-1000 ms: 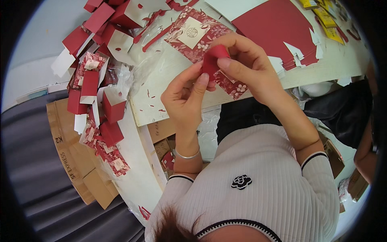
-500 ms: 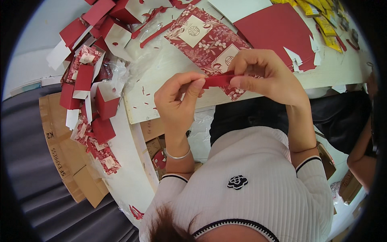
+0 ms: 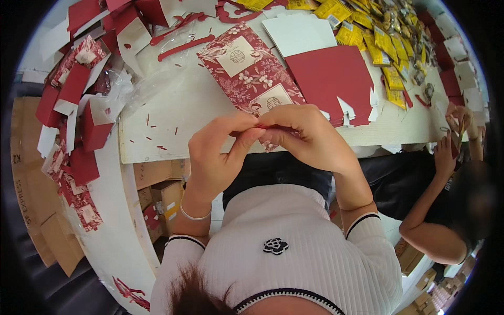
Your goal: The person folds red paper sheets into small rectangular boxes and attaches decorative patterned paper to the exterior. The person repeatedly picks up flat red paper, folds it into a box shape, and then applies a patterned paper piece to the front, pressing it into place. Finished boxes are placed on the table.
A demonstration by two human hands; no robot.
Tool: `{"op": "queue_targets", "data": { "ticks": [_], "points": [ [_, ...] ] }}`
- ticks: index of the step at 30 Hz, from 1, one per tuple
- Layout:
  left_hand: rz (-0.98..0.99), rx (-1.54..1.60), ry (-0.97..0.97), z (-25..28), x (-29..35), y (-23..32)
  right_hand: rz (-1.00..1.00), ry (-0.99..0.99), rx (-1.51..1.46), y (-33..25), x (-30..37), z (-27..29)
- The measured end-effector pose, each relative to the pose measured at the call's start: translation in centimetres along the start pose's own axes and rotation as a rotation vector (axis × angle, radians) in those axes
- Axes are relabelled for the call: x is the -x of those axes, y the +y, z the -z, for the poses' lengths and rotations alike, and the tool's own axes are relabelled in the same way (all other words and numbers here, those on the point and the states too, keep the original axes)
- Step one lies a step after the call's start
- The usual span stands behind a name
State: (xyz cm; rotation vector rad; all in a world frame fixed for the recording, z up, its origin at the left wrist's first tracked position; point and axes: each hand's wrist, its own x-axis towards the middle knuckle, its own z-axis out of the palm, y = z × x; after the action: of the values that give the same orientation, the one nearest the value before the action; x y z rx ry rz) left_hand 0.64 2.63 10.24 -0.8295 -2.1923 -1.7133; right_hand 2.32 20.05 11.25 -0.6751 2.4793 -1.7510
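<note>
My left hand (image 3: 218,149) and my right hand (image 3: 315,139) meet above the table's near edge. Both are closed, thumbs against fingers, pinching a small red paper piece (image 3: 261,126) between them. Most of that piece is hidden behind the fingers. Just beyond them lies a red floral-printed card sheet (image 3: 258,81) with two cream squares, its near end partly covered by my hands. To its right is a stack of plain red card sheets (image 3: 333,79) with white notched edges.
Red and white folded boxes (image 3: 84,92) are heaped at the left among clear plastic. Red scraps dot the white table (image 3: 173,105). Yellow packets (image 3: 380,44) are piled at the far right. Another person's hands (image 3: 451,142) work at the right. Cardboard boxes (image 3: 168,197) sit below.
My hands have come closer together, and the red paper piece is now mostly covered by fingers. The view has shifted, bringing more of the right side and the other person into sight.
</note>
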Motion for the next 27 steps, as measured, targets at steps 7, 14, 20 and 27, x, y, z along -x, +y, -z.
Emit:
{"op": "queue_targets", "data": {
  "ticks": [7,14,20,27],
  "points": [
    [0.69,0.153,-0.233,1.4,0.4,-3.3,-0.071,0.302,0.201,2.1,-2.1,1.5],
    [0.82,0.69,-0.113,-2.3,0.8,-5.3,0.278,0.246,0.618,4.7,-4.9,1.3],
    [0.69,0.619,-0.061,-2.4,1.8,-5.9,0.28,0.115,0.567,5.1,-5.4,1.7],
    [0.649,0.674,-0.089,0.4,1.6,-2.9,0.328,0.008,0.521,3.4,-5.0,0.8]
  ]
}}
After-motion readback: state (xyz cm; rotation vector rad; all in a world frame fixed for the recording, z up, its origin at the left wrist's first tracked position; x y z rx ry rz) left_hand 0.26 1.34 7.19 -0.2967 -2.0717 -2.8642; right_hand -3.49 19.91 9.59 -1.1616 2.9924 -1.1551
